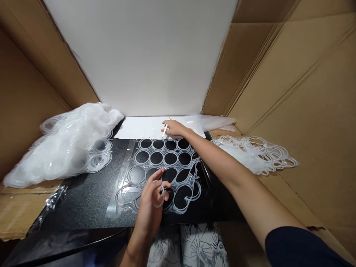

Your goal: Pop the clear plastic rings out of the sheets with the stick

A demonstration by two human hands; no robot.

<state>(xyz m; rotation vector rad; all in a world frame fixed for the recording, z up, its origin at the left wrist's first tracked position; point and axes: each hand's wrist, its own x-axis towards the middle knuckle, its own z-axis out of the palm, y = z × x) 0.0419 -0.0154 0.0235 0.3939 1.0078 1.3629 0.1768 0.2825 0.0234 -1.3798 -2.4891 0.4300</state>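
My left hand [152, 194] is raised over the near half of a sheet of clear rings, fingers bent, with a loose translucent ring [162, 199] held among the fingers and thumb. The ring sheet [163, 151] lies on the dark speckled table, its round openings in rows. Some loosened strips and rings curl at its near right corner. At the far side, my right hand [174, 128] grips a thin white stick [165, 129], tilted above a white paper [139, 128]. Whether the stick is a pen or a tool, I cannot tell.
A large heap of stacked clear ring sheets [66, 144] stands on the left. To the right lies a loose pile of thin rings [258, 154]. Clear plastic bags [211, 121] lie behind it. Cardboard walls [292, 81] and a white panel [144, 55] enclose the table.
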